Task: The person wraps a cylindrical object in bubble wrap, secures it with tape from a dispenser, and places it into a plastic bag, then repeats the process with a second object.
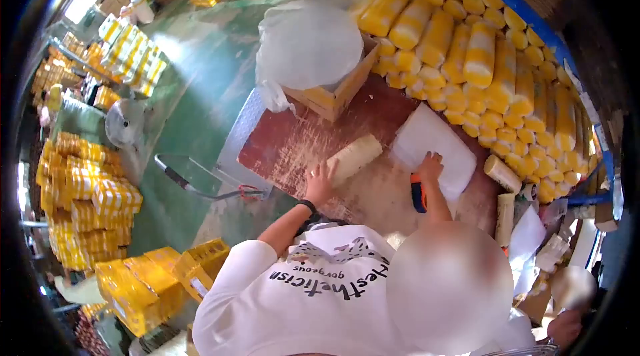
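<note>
My left hand, with a dark band at the wrist, is at the near left end of a cream-coloured roll lying on a worn red tabletop. Its fingers are spread and touch the roll's end rather than wrapping round it. My right hand rests with fingers apart on a flat white plastic sheet, which may be a stack. Beside the right wrist is an orange and dark blue object; I cannot make out its kind.
A cardboard box topped with white plastic stands at the tabletop's far edge. Yellow-and-white rolls are piled behind a blue frame at right. Yellow parcels stack up at left, near a metal handle. Another person's hand shows at lower right.
</note>
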Demonstrator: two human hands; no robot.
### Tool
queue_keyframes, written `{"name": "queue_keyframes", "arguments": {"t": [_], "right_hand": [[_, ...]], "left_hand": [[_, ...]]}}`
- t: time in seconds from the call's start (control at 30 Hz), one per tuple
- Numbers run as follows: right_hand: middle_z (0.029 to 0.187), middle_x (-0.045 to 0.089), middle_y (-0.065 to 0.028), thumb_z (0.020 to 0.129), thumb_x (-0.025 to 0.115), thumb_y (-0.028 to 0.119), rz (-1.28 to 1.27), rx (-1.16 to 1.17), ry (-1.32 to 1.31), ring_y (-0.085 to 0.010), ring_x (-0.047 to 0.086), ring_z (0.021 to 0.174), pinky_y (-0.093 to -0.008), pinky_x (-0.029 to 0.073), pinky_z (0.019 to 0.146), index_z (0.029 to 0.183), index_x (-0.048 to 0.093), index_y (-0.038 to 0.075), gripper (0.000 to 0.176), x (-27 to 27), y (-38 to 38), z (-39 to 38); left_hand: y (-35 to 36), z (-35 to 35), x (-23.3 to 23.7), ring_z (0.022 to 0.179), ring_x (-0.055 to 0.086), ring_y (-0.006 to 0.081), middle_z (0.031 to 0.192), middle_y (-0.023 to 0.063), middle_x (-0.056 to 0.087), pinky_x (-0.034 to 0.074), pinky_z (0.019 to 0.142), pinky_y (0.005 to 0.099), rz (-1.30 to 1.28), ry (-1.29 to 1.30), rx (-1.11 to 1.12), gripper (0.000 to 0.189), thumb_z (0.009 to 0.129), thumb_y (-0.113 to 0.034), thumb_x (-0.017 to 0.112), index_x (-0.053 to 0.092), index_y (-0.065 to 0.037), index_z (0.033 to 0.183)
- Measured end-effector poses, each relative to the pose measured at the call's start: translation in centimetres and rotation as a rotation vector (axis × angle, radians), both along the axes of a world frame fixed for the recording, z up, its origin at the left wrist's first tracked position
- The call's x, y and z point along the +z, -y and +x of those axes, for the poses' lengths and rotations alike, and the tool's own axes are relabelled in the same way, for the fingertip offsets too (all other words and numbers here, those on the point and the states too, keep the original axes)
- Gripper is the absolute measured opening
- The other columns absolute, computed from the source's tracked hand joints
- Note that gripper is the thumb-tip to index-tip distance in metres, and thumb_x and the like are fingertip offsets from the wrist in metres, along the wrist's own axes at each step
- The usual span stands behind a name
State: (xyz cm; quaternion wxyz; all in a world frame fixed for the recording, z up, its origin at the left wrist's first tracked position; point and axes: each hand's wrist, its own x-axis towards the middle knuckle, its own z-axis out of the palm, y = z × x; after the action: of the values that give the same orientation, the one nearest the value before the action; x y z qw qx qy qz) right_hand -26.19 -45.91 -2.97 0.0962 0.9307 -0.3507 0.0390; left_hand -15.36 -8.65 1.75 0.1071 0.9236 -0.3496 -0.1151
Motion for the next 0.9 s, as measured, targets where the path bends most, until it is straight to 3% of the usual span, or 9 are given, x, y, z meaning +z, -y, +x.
{"name": "queue_keyframes", "arguments": {"t": [0.1,0.2,0.3,0.5,0.6,0.7,0.73,0.83,0.9], "right_hand": [[0.112,0.057,-0.0112,0.071,0.072,0.021,0.187,-0.123,-0.348,-0.0274,0.052,0.108,-0.0466,0.048,0.083,0.111,0.058,0.003,0.046,2.0,3.5,-1.5],[0.113,0.057,-0.0111,0.069,0.074,0.022,0.32,-0.133,-0.122,-0.0291,0.052,0.108,-0.0481,0.047,0.086,0.112,0.058,0.006,0.048,2.1,5.6,-0.4],[0.112,0.06,-0.0099,0.075,0.067,0.023,0.065,0.126,0.147,-0.0316,0.053,0.109,-0.0467,0.049,0.084,0.099,0.064,0.008,0.028,1.0,4.3,-0.3],[0.105,0.063,-0.0143,0.08,0.062,0.022,0.375,0.039,-0.096,-0.0308,0.06,0.097,-0.041,0.051,0.079,0.102,0.063,0.008,0.025,2.8,6.0,1.7],[0.099,0.065,-0.011,0.084,0.062,0.022,0.856,0.191,0.951,-0.0266,0.063,0.089,-0.0393,0.051,0.076,0.105,0.061,0.006,0.027,2.4,5.9,2.0],[0.1,0.064,-0.0062,0.091,0.057,0.023,1.653,-0.038,1.494,-0.022,0.06,0.097,-0.0355,0.049,0.082,0.103,0.06,0.003,0.024,10.0,1.1,2.3],[0.102,0.064,-0.0066,0.092,0.055,0.022,1.872,-0.035,1.526,-0.0221,0.06,0.099,-0.0355,0.048,0.085,0.105,0.06,0.002,0.024,12.9,-1.2,1.9],[0.11,0.062,-0.0087,0.095,0.049,0.019,2.447,0.098,1.519,-0.0235,0.057,0.106,-0.0368,0.045,0.094,0.112,0.057,0.002,0.025,18.2,-7.2,0.6],[0.12,0.057,-0.0104,0.095,0.047,0.015,2.604,0.034,1.465,-0.0231,0.055,0.111,-0.0377,0.044,0.097,0.119,0.053,0.003,0.028,20.1,-10.7,0.4]], "left_hand": [[-0.1,-1.0,0.3,0.127,0.033,0.0385,0.142,0.0208,0.03,0.028,0.097,0.0631,0.018,0.021,0.037,0.095,0.07,-0.038,0.072,0.019,-0.022,0.147],[-1.0,-2.8,-0.5,0.131,0.029,0.04,0.143,0.0204,0.029,0.028,0.102,0.0583,-0.117,-0.029,0.144,0.086,0.072,-0.032,0.07,0.025,-0.023,0.145],[-2.1,-4.7,-1.1,0.13,0.029,0.0422,0.145,0.0194,0.028,0.034,0.102,0.0506,-0.22,-0.06,0.211,0.081,0.073,-0.026,0.069,0.029,-0.022,0.144],[-1.3,-6.0,-1.9,0.125,0.035,0.0416,0.144,0.0184,0.027,0.04,0.096,0.0495,-0.273,-0.042,0.263,0.082,0.071,-0.028,0.073,0.032,-0.021,0.142],[-1.4,-5.3,1.4,0.121,0.039,0.042,0.139,0.0201,0.033,0.04,0.096,0.0486,-0.043,-0.029,0.217,0.083,0.07,-0.031,0.075,0.034,-0.015,0.14],[-1.0,-3.3,0.7,0.125,0.035,0.0408,0.139,0.0185,0.035,0.035,0.102,0.0479,-0.162,-0.068,0.2,0.079,0.077,-0.03,0.071,0.029,-0.014,0.142],[-0.4,-3.1,1.8,0.128,0.036,0.0363,0.139,0.0167,0.037,0.034,0.104,0.0448,-0.42,-0.145,0.153,0.076,0.082,-0.034,0.067,0.028,-0.01,0.142],[2.3,-3.4,7.4,0.131,0.034,0.0334,0.143,0.0152,0.034,0.033,0.105,0.0449,-1.226,-1.254,0.376,0.072,0.086,-0.036,0.063,0.027,-0.01,0.143],[2.8,-3.2,10.2,0.129,0.038,0.033,0.144,0.0152,0.033,0.036,0.103,0.0485,-1.469,-1.664,0.196,0.062,0.089,-0.027,0.059,0.028,-0.01,0.141]]}}
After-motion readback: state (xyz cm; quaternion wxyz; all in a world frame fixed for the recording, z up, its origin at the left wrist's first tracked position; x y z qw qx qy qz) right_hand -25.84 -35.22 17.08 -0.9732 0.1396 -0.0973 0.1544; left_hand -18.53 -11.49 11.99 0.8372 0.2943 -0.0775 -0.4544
